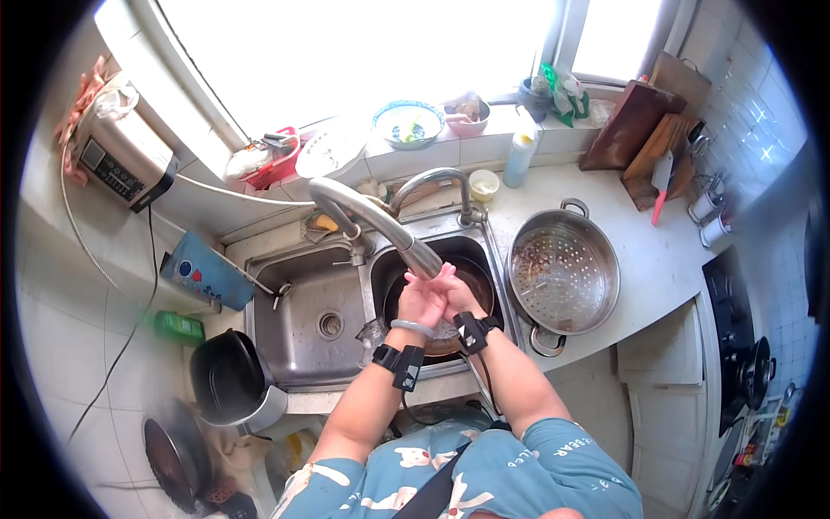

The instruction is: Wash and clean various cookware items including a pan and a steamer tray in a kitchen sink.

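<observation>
My left hand point(423, 300) and my right hand point(458, 293) are together, palms up, under the spout of a metal kitchen faucet point(418, 250). The fingers touch or nearly touch the spout's end, and no object lies in the palms. Whether water is running cannot be told. Below the hands, a large round pan point(481, 285) sits in the right basin of a stainless steel double sink point(292, 318). Crumpled clear plastic point(371, 337) hangs at the divider. A second curved faucet point(425, 175) stands behind.
A steamer pot point(563, 272) with a perforated bottom stands right of the sink. Farther right, a knife point(661, 175) leans by cutting boards point(626, 123). A black air fryer basket point(230, 376) and a green bottle point(179, 328) are at left. Bowls point(408, 124) line the sill.
</observation>
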Motion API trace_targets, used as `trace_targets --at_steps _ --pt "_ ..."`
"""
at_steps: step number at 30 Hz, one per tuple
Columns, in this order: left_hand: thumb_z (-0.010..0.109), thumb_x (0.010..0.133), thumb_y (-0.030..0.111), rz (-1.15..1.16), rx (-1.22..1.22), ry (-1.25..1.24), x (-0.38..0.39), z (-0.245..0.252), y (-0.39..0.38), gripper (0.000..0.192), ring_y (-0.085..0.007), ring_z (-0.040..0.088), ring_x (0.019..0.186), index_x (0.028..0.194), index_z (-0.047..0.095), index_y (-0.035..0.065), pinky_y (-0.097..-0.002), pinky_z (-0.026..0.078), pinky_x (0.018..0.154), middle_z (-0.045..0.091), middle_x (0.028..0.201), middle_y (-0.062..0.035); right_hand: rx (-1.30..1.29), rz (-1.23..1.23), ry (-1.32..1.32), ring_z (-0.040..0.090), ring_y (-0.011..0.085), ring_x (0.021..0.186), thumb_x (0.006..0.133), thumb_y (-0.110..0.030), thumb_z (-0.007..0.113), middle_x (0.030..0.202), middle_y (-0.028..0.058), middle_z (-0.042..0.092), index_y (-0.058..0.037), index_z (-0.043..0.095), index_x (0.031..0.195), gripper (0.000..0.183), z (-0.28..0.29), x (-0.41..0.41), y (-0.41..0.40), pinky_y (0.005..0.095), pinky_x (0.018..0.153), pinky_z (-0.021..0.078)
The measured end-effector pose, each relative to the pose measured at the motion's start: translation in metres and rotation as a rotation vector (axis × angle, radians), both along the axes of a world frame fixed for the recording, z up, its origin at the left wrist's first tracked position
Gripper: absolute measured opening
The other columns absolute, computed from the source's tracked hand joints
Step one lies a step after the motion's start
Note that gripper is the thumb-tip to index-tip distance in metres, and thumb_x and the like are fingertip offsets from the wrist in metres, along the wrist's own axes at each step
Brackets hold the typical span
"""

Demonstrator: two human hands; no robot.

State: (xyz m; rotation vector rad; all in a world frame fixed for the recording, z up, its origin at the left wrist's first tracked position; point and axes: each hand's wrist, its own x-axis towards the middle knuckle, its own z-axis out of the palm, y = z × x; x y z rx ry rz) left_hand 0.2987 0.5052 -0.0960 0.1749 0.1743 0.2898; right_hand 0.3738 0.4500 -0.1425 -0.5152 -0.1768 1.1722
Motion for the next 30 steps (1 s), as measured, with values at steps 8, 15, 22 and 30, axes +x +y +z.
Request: trace_targets --at_steps 8,15,22,30 --pt "0.036 0.090 0.021 -0.242 1.533 0.221 -0.022 0.012 -0.003 0.053 -0.0254 0.020 0.128 0.135 0.014 0.0030 -0.0313 0.015 0.103 0.022 0.137 -0.0157 -0.424 -0.027 0.227 0.057 0.0222 0.069 0.084 -0.055 0.037 0.074 0.0137 0.057 -0.0025 0.052 0.097 0.056 0.045 -0.010 -0.012 0.0369 0.067 0.0479" --pt "0.037 0.087 0.023 0.025 2.102 0.275 -0.019 0.006 0.025 0.042 -0.0325 0.032 0.119 0.124 0.039 0.0038 -0.0386 0.021 0.099 0.039 0.125 -0.0193 -0.022 -0.041 0.145 0.048 0.0178 0.097 0.092 -0.043 0.027 0.106 0.0056 0.051 -0.0052 0.042 0.117 0.048 0.059 -0.042 -0.007 0.0298 0.087 0.0377" --pt "0.041 0.085 0.019 0.029 1.948 0.727 -0.013 0.001 0.019 0.023 -0.0272 0.056 0.075 0.082 0.056 0.0022 -0.0348 0.043 0.067 0.058 0.083 -0.0146 -0.323 -0.018 -0.216 0.040 0.0148 0.110 0.093 -0.031 0.034 0.118 0.0066 0.045 -0.0027 0.038 0.122 0.041 0.065 -0.054 -0.016 0.0279 0.095 0.0289" --pt "0.039 0.089 0.024 0.025 0.413 0.519 0.003 0.022 -0.010 0.030 -0.0238 0.047 0.105 0.110 0.046 0.0042 -0.0369 0.038 0.089 0.049 0.113 -0.0117 -0.267 -0.261 -1.105 0.034 0.0276 0.118 0.087 -0.037 0.042 0.120 0.0165 0.045 -0.0035 0.042 0.121 0.048 0.032 -0.025 -0.011 0.0391 0.100 0.0220"
